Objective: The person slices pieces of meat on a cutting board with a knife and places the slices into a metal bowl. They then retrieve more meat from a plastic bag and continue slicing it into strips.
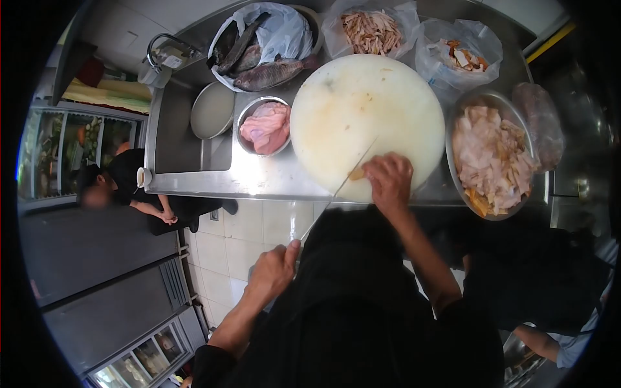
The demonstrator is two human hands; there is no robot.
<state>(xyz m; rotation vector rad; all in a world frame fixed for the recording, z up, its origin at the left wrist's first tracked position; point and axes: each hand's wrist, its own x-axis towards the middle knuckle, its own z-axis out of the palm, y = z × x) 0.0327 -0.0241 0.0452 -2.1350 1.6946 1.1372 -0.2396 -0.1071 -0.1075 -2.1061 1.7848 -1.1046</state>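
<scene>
My left hand (274, 271) is closed round the handle of a long thin knife (336, 191), low over the tiled floor in front of the counter. The blade runs up and right onto the near edge of a round white cutting board (365, 103). On that same near edge rests my right hand (389, 181), fingers pinching a small yellowish piece of food (357, 173) against the blade. The rest of the board's surface is bare.
A steel counter (259, 184) carries a bowl of pink meat (265, 126), a large bowl of sliced meat (491, 158), bagged whole fish (262, 61) and two bags of cut pieces (372, 29). A sink (178, 139) is at the left. Another person (123, 184) is at far left.
</scene>
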